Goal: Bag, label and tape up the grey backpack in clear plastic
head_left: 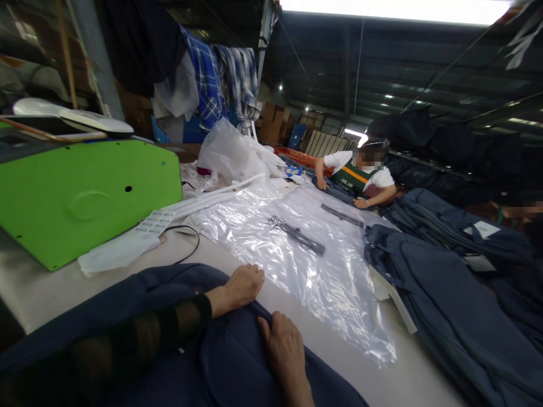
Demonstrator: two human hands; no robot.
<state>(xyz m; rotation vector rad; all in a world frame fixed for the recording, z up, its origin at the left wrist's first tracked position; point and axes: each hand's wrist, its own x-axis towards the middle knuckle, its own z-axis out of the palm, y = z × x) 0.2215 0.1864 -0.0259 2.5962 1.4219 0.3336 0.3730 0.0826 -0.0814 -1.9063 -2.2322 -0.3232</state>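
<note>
A large navy fabric bag (229, 356) with curved seams lies in front of me at the table's near side. My left hand (244, 287) is closed on its far edge, fingers curled down. A little nearer and to the right, my right hand (286, 346) grips the same edge, with the thumb apart and the fingers bent over it. The fingertips of both hands are partly hidden. Just beyond the hands, clear plastic sheeting (288, 277) is spread on the table, and a dark strap-like bundle (303, 240) shows on it.
On the left stands a green machine panel (97, 198) beside a white label sheet (155, 223) and a black cable (198, 243). Stacked navy bags (445, 277) cover the right side. Across the table, a person (354, 175) handles dark fabric. Crumpled plastic (229, 150) lies at the back.
</note>
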